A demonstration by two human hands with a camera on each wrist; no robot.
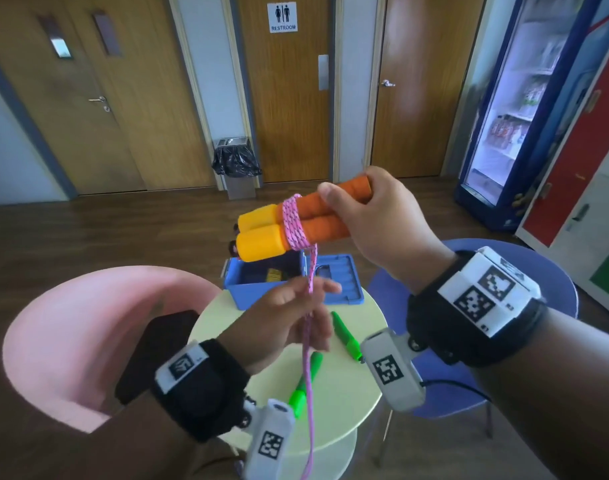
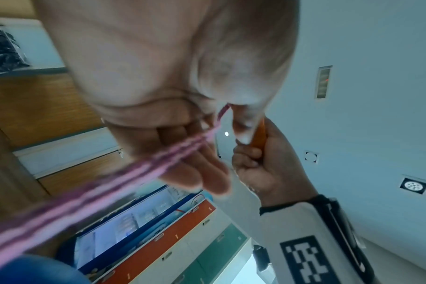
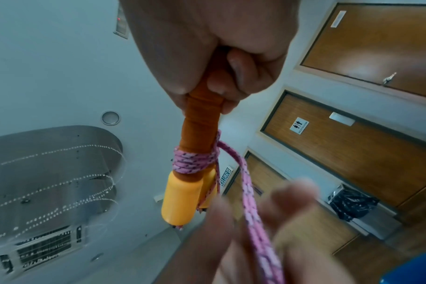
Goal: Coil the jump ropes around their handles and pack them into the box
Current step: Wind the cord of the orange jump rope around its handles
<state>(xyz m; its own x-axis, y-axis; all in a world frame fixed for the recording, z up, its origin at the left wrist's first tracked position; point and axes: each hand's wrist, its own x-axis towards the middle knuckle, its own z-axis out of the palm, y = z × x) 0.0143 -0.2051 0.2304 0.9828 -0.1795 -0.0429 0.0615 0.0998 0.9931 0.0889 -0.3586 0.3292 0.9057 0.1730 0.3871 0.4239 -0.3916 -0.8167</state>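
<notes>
We've got the orange handles held side by side in the air above the bench, long axis near level, yellow caps pointing left and slightly toward us, grip ends buried in the right hand. The right hand is clenched around both handles, thumb on top. A few turns of pink rope sit where the orange grip meets the yellow caps; the right wrist view shows those turns tight and bunched, not spread along the grip.

From the wrap the rope drops straight down to the left hand, which sits just below the handles and nearer to us. Its thumb and fingers pinch the rope loosely, the other fingers relaxed. Below that hand the rope hangs as a doubled strand past the bench edge, so we judge a lot of rope is left to coil. The next turn hinges on the left hand carrying the rope around an axis that runs left-right, so it circles front-to-back over the handles.

The handles look like foam grips with hard plastic caps; the rope is braided pink with dark flecks.

Further out: a blue box stands open on the bench behind the hands, lid folded to the right. Green handles of a second rope lie uncoiled on the bench.
</notes>
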